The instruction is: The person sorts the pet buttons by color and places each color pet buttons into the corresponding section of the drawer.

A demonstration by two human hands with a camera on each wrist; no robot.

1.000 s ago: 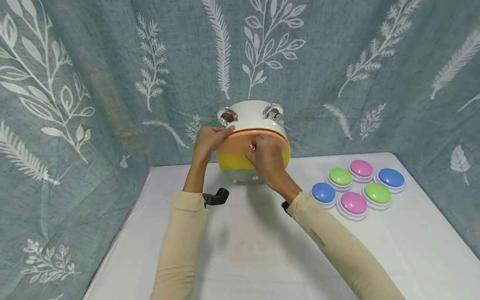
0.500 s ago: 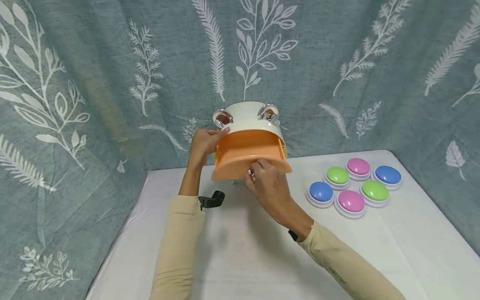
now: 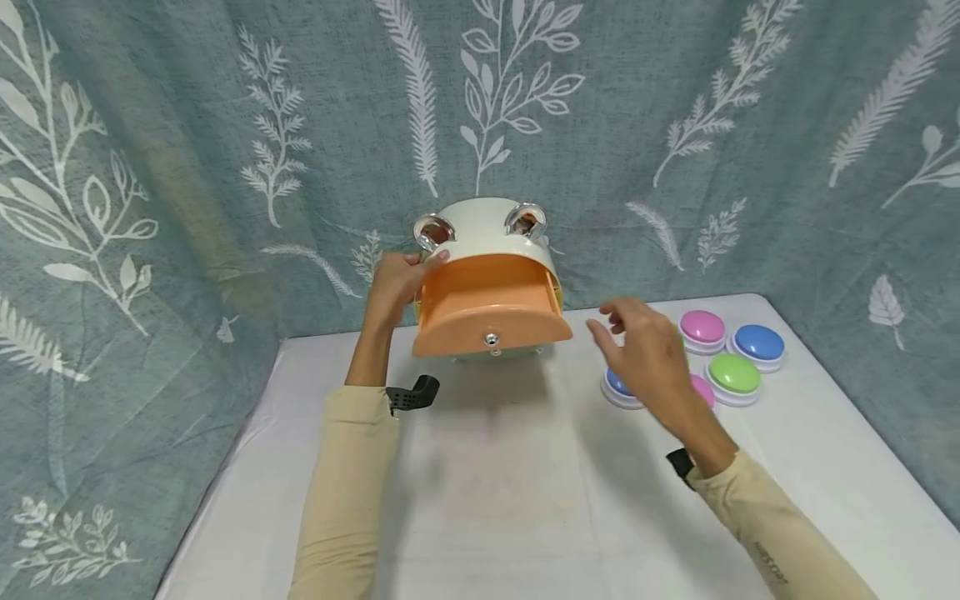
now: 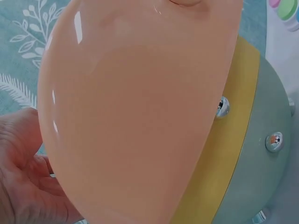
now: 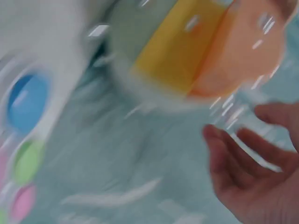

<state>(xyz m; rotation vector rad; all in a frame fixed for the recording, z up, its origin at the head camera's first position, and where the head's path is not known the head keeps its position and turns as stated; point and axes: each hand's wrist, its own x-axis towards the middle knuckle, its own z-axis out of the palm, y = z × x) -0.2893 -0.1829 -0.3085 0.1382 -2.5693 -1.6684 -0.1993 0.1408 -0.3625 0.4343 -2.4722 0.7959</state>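
A blue-green cloth curtain with white leaf prints (image 3: pixel 330 108) fills the upper head view, behind a white cloth-covered table (image 3: pixel 495 500). At centre stands a rounded cream cabinet with silver ring-shaped ears (image 3: pixel 483 225), its glossy orange curved-front drawer (image 3: pixel 453 335) pulled out. The left hand (image 3: pixel 392 287) grips the cabinet's upper left edge, thumb on the front. The right hand (image 3: pixel 651 354), fingers loosely bent and apart, hovers right of centre, partly hiding pink, blue and green domed discs (image 3: pixel 734 372). A round silver knob (image 3: pixel 491 339) marks the drawer front.
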